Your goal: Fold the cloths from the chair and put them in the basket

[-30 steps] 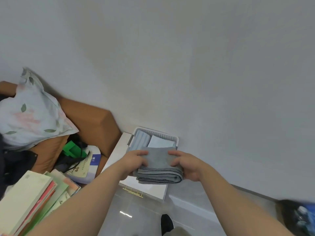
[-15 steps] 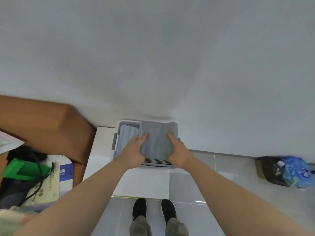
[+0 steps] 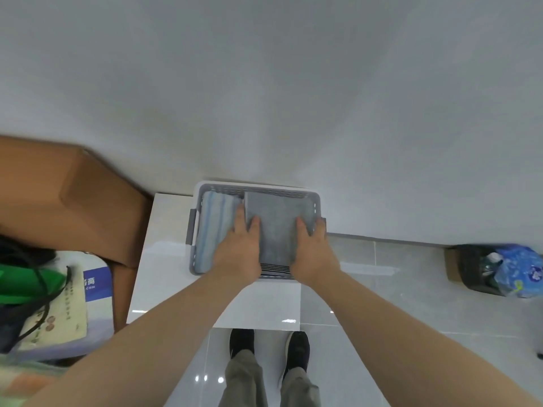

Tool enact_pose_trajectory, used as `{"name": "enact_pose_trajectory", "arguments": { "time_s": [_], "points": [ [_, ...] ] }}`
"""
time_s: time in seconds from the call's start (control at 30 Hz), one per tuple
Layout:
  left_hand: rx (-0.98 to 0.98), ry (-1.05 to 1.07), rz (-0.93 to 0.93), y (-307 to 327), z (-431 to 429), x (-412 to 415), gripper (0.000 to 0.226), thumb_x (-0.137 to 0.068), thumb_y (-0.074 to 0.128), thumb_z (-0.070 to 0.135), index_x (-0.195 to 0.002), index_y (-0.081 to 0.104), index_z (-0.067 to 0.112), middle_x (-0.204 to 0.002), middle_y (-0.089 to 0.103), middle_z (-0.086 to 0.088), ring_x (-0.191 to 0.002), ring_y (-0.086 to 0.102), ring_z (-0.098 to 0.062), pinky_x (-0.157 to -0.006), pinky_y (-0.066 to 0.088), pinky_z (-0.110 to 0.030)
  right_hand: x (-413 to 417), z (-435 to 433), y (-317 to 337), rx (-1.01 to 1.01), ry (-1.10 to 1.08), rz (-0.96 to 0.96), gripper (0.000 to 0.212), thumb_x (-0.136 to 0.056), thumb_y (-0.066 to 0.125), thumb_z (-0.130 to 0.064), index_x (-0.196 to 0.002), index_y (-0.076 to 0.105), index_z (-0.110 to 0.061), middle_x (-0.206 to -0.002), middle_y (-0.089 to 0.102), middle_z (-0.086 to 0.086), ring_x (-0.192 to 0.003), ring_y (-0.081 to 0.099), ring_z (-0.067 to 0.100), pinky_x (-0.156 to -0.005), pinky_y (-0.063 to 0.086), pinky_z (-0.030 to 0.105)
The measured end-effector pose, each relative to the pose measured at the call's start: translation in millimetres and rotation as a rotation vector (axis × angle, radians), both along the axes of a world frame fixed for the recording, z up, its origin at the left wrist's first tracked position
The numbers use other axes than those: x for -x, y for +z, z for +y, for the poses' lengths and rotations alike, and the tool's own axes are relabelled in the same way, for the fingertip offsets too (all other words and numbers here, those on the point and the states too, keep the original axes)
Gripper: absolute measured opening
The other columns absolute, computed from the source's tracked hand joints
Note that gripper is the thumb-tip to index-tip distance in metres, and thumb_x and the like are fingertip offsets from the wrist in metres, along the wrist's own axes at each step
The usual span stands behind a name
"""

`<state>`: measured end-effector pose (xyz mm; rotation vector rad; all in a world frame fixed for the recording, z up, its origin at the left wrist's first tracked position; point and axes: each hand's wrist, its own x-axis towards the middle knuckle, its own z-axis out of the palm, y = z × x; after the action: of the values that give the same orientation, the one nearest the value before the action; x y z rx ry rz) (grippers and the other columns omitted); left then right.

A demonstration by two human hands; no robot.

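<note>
A grey plastic basket [image 3: 255, 188] stands on a white low table [image 3: 164, 259] against the wall. A folded light-blue striped cloth [image 3: 210, 227] fills its left side. On its right side lies a folded grey cloth [image 3: 276, 227], level with the rim. My left hand [image 3: 238, 254] holds the grey cloth's left edge, thumb on top and fingers down between the two cloths. At the cloth's right edge my right hand [image 3: 311, 254] does the same, fingers down along the basket wall.
A brown upholstered chair arm [image 3: 73, 207] stands to the left of the table. Papers, a green object and black cords [image 3: 58, 304] lie below it. A black bin with a blue bag [image 3: 499, 268] sits on the tiled floor at right. My shoes [image 3: 241, 342] are at the table's front edge.
Both hands have lowered the folded grey cloth further into the basket's right side. My view has tipped down and come closer to the basket.
</note>
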<state>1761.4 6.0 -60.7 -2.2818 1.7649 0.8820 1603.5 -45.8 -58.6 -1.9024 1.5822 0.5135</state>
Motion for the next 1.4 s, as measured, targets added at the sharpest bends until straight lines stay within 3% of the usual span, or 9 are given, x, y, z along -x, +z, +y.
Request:
{"name": "enact_pose_trajectory", "arguments": {
  "time_s": [0.1,0.23,0.37,0.7,0.87,0.97,1.13,1.3,1.4],
  "points": [
    [0.024,-0.255,-0.286,2,-13,0,0.098,-0.076,0.07,0.017,-0.154,0.012,0.009,-0.163,-0.016,-0.013,-0.13,0.034,-0.03,-0.089,0.041,-0.036,-12,1,7,0.182,0.28,0.202,0.109,-0.078,0.072,-0.021,-0.156,-0.003,-0.013,-0.161,-0.014,0.011,-0.141,0.021,0.034,-0.115,0.029,0.04],
    [-0.097,-0.406,-0.408,-2,-29,2,0.099,-0.082,0.066,0.023,-0.156,0.002,0.003,-0.165,-0.003,-0.017,-0.142,0.023,-0.03,-0.105,0.031,-0.038,-21,-7,-1,0.049,0.251,0.213,0.11,-0.082,0.068,-0.012,-0.157,-0.012,-0.013,-0.163,-0.023,0.006,-0.133,0.04,0.03,-0.095,0.046,0.038],
    [-0.165,-0.401,-0.384,-16,-33,7,0.097,-0.087,0.062,0.018,-0.155,-0.004,-0.002,-0.163,-0.007,-0.022,-0.145,0.024,-0.031,-0.111,0.029,-0.038,-25,-11,-19,-0.065,0.131,0.169,0.111,-0.083,0.061,0.0,-0.155,-0.023,-0.014,-0.159,-0.037,-0.001,-0.134,0.045,0.029,-0.079,0.042,0.037],
    [-0.158,-0.394,-0.35,-42,-35,10,0.099,-0.086,0.064,0.013,-0.155,-0.005,-0.001,-0.163,-0.01,-0.023,-0.142,0.029,-0.031,-0.111,0.029,-0.038,-21,-18,-50,-0.101,0.146,0.126,0.112,-0.084,0.06,0.0,-0.152,-0.028,-0.011,-0.156,-0.041,0.002,-0.13,0.049,0.032,-0.089,0.053,0.041],
    [-0.096,-0.317,-0.246,-18,-16,-10,0.106,-0.081,0.075,0.039,-0.157,0.005,0.016,-0.165,-0.012,-0.007,-0.143,0.024,-0.03,-0.107,0.034,-0.047,-8,-13,-10,-0.111,0.18,0.075,0.104,-0.085,0.059,-0.003,-0.158,-0.014,-0.021,-0.161,-0.032,-0.003,-0.135,0.045,0.031,-0.1,0.048,0.046],
    [-0.05,-0.155,-0.24,-5,-2,-23,0.104,-0.083,0.068,0.056,-0.156,0.004,0.019,-0.164,-0.013,-0.011,-0.146,0.012,-0.034,-0.108,0.034,-0.049,-5,-10,17,-0.081,0.24,0.087,0.1,-0.085,0.057,-0.003,-0.158,-0.006,-0.029,-0.164,-0.024,0.001,-0.124,0.053,0.035,-0.094,0.05,0.045],
    [-0.109,0.07,-0.041,-13,4,-34,0.114,-0.083,0.07,0.054,-0.158,-0.01,0.022,-0.163,-0.023,-0.009,-0.152,-0.011,-0.029,-0.12,0.02,-0.046,-16,-4,24,-0.038,0.305,0.064,0.096,-0.085,0.056,-0.004,-0.158,0.0,-0.036,-0.164,-0.022,0.004,-0.117,0.056,0.038,-0.074,0.049,0.039],
    [-0.09,0.107,0.043,-31,5,-38,0.119,-0.078,0.075,0.054,-0.158,-0.009,0.028,-0.164,-0.021,-0.003,-0.153,-0.009,-0.025,-0.123,0.013,-0.043,-22,6,-3,-0.085,0.31,0.104,0.093,-0.09,0.052,-0.008,-0.157,-0.004,-0.04,-0.162,-0.027,0.005,-0.127,0.048,0.038,-0.076,0.04,0.041],
    [-0.077,0.124,0.066,-24,9,-44,0.118,-0.077,0.073,0.059,-0.158,-0.007,0.028,-0.165,-0.018,0.0,-0.153,-0.006,-0.022,-0.123,0.015,-0.043,-19,13,-4,-0.056,0.291,0.056,0.088,-0.094,0.051,-0.011,-0.157,-0.003,-0.04,-0.163,-0.026,0.005,-0.126,0.049,0.037,-0.077,0.042,0.041]
  ]
}}
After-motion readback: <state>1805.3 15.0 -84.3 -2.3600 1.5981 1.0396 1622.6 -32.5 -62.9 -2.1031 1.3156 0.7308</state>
